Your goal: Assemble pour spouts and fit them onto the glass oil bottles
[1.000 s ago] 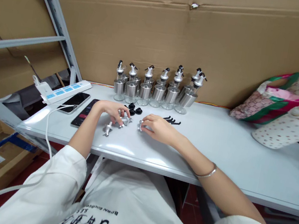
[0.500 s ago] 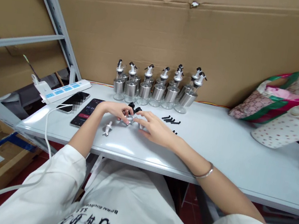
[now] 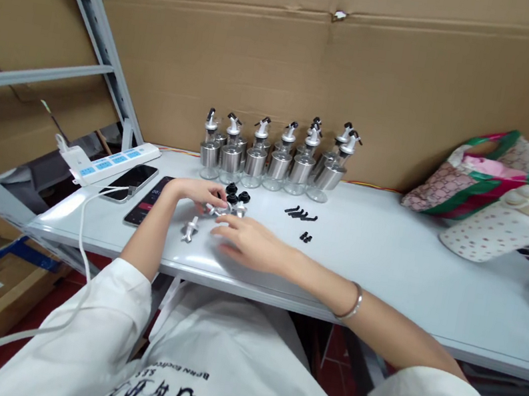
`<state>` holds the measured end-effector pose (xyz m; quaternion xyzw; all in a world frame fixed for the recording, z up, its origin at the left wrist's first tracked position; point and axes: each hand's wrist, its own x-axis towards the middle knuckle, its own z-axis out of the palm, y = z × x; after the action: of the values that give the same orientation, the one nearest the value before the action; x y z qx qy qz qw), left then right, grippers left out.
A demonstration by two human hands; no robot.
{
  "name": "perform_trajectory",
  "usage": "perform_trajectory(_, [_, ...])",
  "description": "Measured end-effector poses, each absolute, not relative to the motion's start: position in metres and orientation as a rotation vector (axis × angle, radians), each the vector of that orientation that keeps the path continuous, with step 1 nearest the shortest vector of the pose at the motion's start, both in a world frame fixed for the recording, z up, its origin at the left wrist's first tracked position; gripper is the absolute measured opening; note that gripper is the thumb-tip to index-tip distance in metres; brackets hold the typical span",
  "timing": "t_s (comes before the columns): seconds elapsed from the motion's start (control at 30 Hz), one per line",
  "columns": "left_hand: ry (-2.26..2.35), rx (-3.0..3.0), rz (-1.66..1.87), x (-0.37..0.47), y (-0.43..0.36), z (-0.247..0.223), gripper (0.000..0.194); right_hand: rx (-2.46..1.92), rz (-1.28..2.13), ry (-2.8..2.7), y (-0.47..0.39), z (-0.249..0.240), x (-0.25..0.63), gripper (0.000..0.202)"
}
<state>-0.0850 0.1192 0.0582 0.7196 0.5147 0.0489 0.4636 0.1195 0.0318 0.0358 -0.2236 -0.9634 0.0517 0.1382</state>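
Note:
My left hand (image 3: 201, 193) hovers over a small group of silver pourer spouts (image 3: 215, 211), with loosely bent fingers apart at the spouts; whether they touch one is hard to see. My right hand (image 3: 257, 244) is open, low over the table just in front of that group, fingers pointing left and slightly blurred. Nearer the table edge, one silver pourer spout (image 3: 191, 229) lies by itself. Several black stoppers (image 3: 243, 196) sit right behind the spouts. To the right are a few thin black levers (image 3: 300, 213) and small black caps (image 3: 306, 237).
Several glass-and-steel oil bottles (image 3: 255, 159) with pourers stand along the cardboard wall (image 3: 285, 73). Two phones (image 3: 131, 182) and a white power strip (image 3: 118, 160) lie left, with a white cable. A patterned bag (image 3: 465, 177) and dotted flask (image 3: 493, 223) occupy the right side.
My right hand has drawn back toward me and a little left, off the spouts. More spouts and stoppers now show. My left hand has shifted slightly left.

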Motion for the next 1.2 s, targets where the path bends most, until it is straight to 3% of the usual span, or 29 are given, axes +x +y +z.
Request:
perform_trajectory(0.1, [1.236,1.861,0.208,-0.085,0.123,0.058,0.042,-0.541,0.285,-2.835,0.028,0.035,0.098,0.035])
perform_trajectory(0.2, [1.225,1.956,0.535,-0.085,0.126,0.061,0.034,-0.536,0.412,-2.844,0.033,0.032,0.082,0.039])
perform_trajectory(0.43, [1.102,2.108,1.167,-0.04,0.115,0.059,0.022,-0.568,0.986,-2.679,0.045,0.052,0.115,0.022])
perform_trajectory(0.6, [0.903,2.583,1.176,-0.004,0.111,0.057,0.018,-0.747,1.403,-2.178,0.066,0.06,0.17,0.014])
perform_trajectory(0.8, [0.846,2.853,1.459,-0.005,0.116,0.039,0.021,-0.88,1.577,-1.544,0.091,0.048,0.204,0.02])
perform_trajectory(1.03, [0.674,3.06,1.263,-0.003,0.11,0.021,0.048,-0.816,1.845,-1.303,0.09,0.047,0.207,0.023])
perform_trajectory(1.2, [0.63,3.123,1.066,0.002,0.107,0.026,0.045,-0.776,1.975,-1.274,0.085,0.048,0.205,0.023])
